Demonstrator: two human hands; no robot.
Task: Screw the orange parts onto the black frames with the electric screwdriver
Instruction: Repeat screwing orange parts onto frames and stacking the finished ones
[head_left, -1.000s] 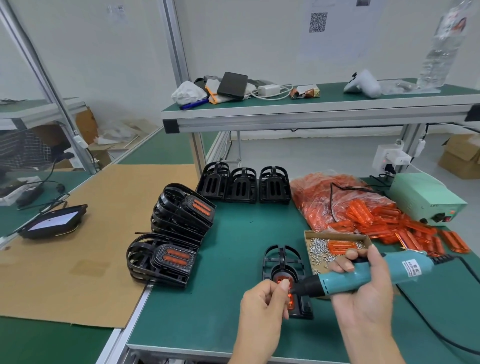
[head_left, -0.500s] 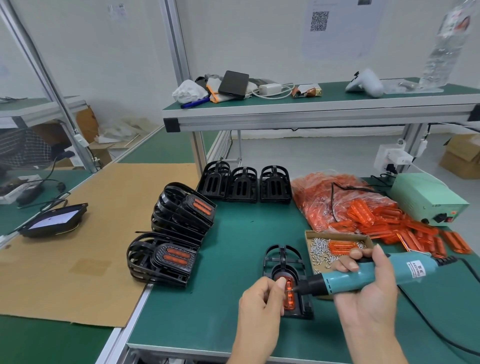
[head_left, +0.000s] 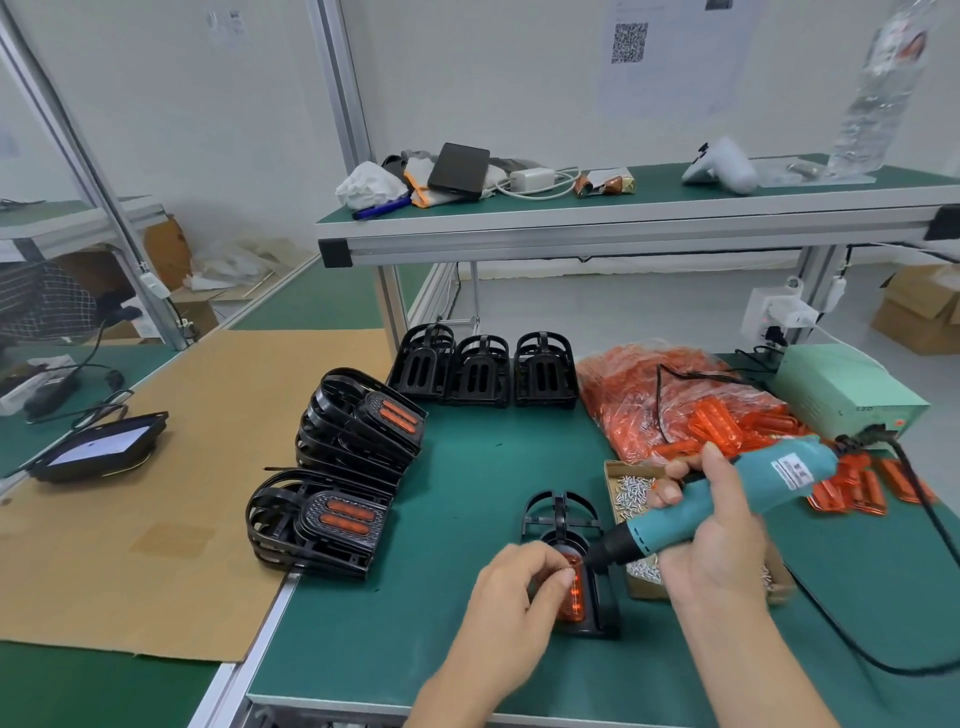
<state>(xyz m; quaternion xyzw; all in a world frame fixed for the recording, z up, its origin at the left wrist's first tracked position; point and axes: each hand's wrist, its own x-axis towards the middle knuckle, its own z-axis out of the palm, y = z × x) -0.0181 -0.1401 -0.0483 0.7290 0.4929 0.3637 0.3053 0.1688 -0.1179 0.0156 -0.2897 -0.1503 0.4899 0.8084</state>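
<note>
While the right hand (head_left: 711, 525) grips the electric screwdriver (head_left: 727, 499), its tip at the orange part (head_left: 574, 587) on the near black frame (head_left: 566, 561), the left hand (head_left: 514, 597) pinches that part. Finished frames (head_left: 332, 457) are stacked left; three bare frames (head_left: 483, 369) and loose orange parts (head_left: 691, 410) remain, far and right.

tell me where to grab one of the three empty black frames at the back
Take the rightmost empty frame by the arched bars at its top, coming from above. It stands upright, the bars leave open gaps for fingers, and its right side is free, while its left touches the next frame.
</note>
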